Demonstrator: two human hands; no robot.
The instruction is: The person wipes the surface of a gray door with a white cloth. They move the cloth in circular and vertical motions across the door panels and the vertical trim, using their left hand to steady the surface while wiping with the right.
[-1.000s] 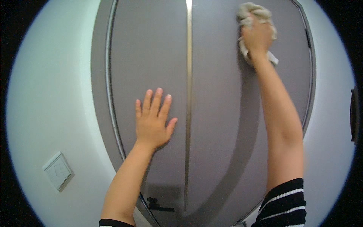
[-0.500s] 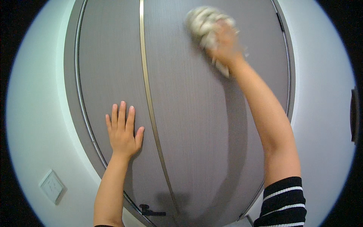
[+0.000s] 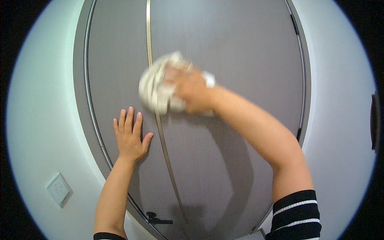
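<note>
The door (image 3: 248, 52) is bounded at left and right by its frame (image 3: 80, 80), with a thin metal strip (image 3: 166, 160) running down it; a broad flat stretch of door lies between the cloth (image 3: 152, 90) and the right edge, while the left hand (image 3: 131, 141) sits in the narrower panel between strip and left edge. The handle (image 3: 160, 221) juts out low, below both hands. The right hand (image 3: 194, 88) grips the cloth bunched against the door, across the strip; a second ago it was high near the right edge, and it has since swept left and down. The left hand keeps its spot, palm to the door, fingers spread wide. Motion blurs the cloth and right fingers, so their exact bend is hard to make out; the cloth hides part of the strip, and the sleeve (image 3: 298, 216) and door top are cut off.
</note>
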